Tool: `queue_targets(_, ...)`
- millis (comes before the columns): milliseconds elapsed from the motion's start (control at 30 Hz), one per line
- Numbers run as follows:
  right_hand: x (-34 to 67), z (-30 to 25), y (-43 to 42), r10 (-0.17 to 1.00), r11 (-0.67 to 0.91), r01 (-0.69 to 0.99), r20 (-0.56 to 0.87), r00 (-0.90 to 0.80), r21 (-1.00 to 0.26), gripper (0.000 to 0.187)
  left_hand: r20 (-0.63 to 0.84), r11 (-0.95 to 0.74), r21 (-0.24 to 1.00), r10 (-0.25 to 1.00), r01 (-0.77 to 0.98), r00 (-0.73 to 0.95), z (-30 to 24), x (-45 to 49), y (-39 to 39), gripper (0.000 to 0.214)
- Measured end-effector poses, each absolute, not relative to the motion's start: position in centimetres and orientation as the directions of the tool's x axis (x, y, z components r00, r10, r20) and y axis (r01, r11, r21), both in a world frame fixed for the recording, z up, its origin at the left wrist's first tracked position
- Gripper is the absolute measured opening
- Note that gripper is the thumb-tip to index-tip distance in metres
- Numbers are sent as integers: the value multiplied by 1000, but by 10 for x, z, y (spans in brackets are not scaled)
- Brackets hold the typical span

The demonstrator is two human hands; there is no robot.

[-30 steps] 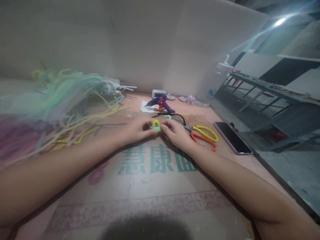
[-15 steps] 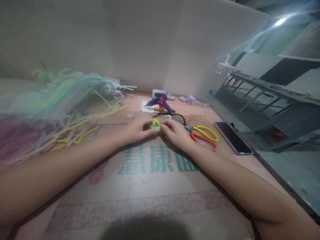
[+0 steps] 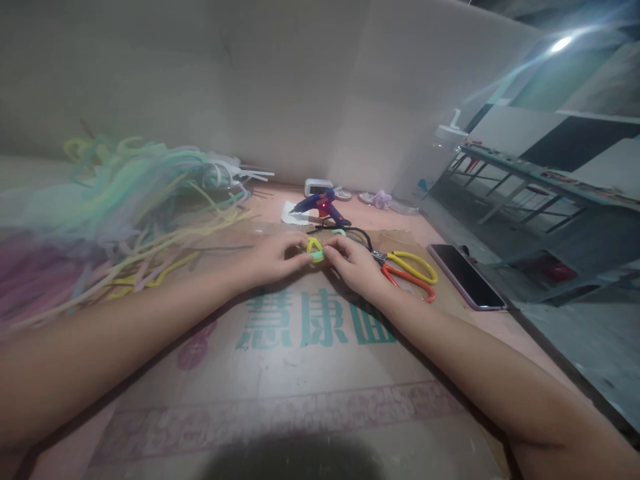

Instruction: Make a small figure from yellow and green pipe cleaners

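Observation:
A small bent piece of yellow and green pipe cleaner (image 3: 315,249) is pinched between both my hands over a cardboard sheet (image 3: 300,360) with green printed characters. My left hand (image 3: 275,257) grips its left side with closed fingers. My right hand (image 3: 353,263) grips its right side, fingers closed too. The piece forms a small loop between my fingertips.
A heap of pastel pipe cleaners (image 3: 125,200) lies at the left. A blue glue gun (image 3: 320,205) with a red light rests behind my hands. Scissors with yellow and orange handles (image 3: 410,273) and a phone (image 3: 466,275) lie to the right, near the table edge.
The loop has been squeezed tighter and turned slightly between my fingers. My hands have barely shifted.

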State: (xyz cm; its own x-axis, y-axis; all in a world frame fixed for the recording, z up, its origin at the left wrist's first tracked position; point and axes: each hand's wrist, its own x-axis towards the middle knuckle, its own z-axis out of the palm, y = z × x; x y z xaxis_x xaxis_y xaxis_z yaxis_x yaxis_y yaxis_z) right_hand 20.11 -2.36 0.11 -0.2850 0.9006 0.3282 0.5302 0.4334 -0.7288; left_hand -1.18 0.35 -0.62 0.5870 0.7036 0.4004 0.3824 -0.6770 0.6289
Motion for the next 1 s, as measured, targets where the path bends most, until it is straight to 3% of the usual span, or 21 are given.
queue_targets(133, 202, -1, -21, 901, 431, 505, 323, -291, -747, 20, 471, -731, 577, 663, 365, 582, -8, -12, 7, 26)
queue_targets(1000, 203, -2, -19, 897, 397, 425, 245, -369, -813, 16, 495, -737, 556, 665, 384, 559, -15, -14, 9, 20)
